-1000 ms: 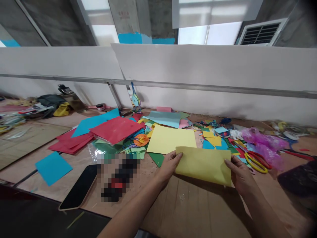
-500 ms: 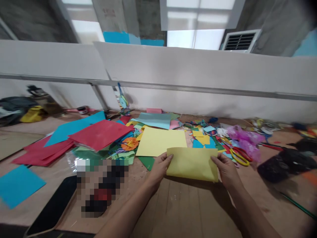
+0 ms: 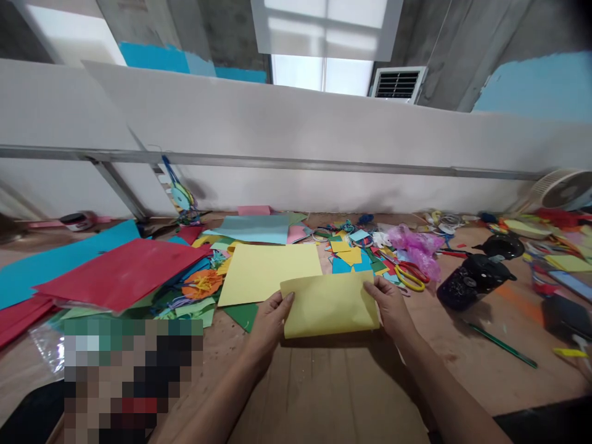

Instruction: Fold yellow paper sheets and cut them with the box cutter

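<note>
A yellow sheet of paper [image 3: 330, 306], seemingly folded, is held up between my two hands above a brown cardboard board [image 3: 319, 394]. My left hand [image 3: 272, 317] pinches its left edge, thumb on the near face. On the opposite edge, my right hand [image 3: 388, 302] grips it the same way. Fingers behind the paper are hidden. Just beyond lies a larger pale yellow sheet [image 3: 272, 265], flat on the table. To the right of that sheet are paper scraps [image 3: 349, 256] and scissors with yellow and red handles [image 3: 409, 275].
Red sheets [image 3: 124, 271] and a blue sheet [image 3: 69, 250] lie at left, near an orange paper flower [image 3: 202, 283]. At right are a dark lidded cup [image 3: 472, 280], a green pencil [image 3: 502, 344] and a pink plastic bag [image 3: 416, 246]. A phone [image 3: 34, 410] rests at lower left.
The view has swung to the right, bringing a fan and more of the right side of the table into sight. Both hands keep their hold on the yellow paper, little altered.
</note>
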Action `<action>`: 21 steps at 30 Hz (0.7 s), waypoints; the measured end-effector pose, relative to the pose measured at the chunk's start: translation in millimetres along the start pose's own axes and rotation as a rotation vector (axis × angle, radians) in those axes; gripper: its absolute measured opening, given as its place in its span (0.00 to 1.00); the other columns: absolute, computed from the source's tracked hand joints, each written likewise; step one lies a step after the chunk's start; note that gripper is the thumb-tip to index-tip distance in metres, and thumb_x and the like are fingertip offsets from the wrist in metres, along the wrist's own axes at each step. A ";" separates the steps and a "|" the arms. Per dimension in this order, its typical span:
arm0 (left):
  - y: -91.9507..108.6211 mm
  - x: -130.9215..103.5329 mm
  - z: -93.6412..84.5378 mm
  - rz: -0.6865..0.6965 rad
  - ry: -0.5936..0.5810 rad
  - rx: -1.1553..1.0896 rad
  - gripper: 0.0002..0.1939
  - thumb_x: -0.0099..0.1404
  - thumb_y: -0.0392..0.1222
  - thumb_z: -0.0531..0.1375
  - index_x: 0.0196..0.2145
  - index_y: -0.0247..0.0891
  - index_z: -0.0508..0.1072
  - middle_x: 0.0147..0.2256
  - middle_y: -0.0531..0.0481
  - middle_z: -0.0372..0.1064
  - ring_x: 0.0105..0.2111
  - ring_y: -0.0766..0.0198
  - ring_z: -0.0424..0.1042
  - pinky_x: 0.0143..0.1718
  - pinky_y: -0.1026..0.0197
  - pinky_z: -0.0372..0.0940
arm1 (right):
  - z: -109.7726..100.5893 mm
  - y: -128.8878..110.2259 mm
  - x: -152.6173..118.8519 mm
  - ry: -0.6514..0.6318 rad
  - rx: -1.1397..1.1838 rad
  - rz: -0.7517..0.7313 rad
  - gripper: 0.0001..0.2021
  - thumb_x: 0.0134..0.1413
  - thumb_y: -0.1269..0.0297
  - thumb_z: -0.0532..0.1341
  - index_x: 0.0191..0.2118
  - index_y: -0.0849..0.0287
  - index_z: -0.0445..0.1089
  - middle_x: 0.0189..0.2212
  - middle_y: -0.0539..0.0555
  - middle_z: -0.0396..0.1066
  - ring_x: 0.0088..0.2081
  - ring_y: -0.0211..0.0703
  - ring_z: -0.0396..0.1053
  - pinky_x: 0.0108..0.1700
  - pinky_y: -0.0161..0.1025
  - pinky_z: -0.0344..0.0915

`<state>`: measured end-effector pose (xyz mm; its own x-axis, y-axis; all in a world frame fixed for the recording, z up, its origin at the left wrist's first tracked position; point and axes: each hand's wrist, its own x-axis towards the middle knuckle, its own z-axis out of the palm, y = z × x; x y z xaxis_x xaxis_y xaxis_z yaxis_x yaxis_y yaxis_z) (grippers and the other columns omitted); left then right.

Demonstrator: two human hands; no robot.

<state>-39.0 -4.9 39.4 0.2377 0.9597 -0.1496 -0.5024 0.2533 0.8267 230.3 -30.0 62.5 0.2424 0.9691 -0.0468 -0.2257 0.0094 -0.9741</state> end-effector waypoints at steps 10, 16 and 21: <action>-2.2 0.7 -2.5 0.215 0.158 0.357 0.24 0.58 0.60 0.71 0.41 0.37 0.81 0.38 0.47 0.81 0.38 0.54 0.77 0.39 0.59 0.71 | 4.4 2.5 -3.4 0.033 -0.141 -0.088 0.24 0.43 0.38 0.74 0.29 0.53 0.68 0.27 0.48 0.71 0.28 0.43 0.66 0.30 0.39 0.65; 11.5 -14.0 5.6 0.362 0.256 0.618 0.14 0.63 0.53 0.66 0.35 0.39 0.80 0.34 0.49 0.78 0.36 0.56 0.72 0.38 0.61 0.65 | 8.3 -4.5 -14.2 0.051 -0.289 -0.120 0.23 0.49 0.40 0.70 0.29 0.53 0.66 0.26 0.48 0.67 0.28 0.42 0.61 0.29 0.37 0.60; 6.0 -47.2 -6.4 0.223 0.152 0.618 0.17 0.65 0.53 0.64 0.45 0.40 0.80 0.38 0.46 0.79 0.37 0.53 0.75 0.37 0.59 0.67 | 0.1 -0.1 -42.9 -0.013 -0.490 -0.131 0.19 0.55 0.44 0.66 0.28 0.54 0.66 0.26 0.48 0.66 0.31 0.43 0.62 0.31 0.37 0.57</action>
<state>-58.6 -47.9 47.9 0.0410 0.9989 0.0235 0.0530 -0.0257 0.9983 219.9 -71.5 64.6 0.2268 0.9705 0.0824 0.2760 0.0171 -0.9610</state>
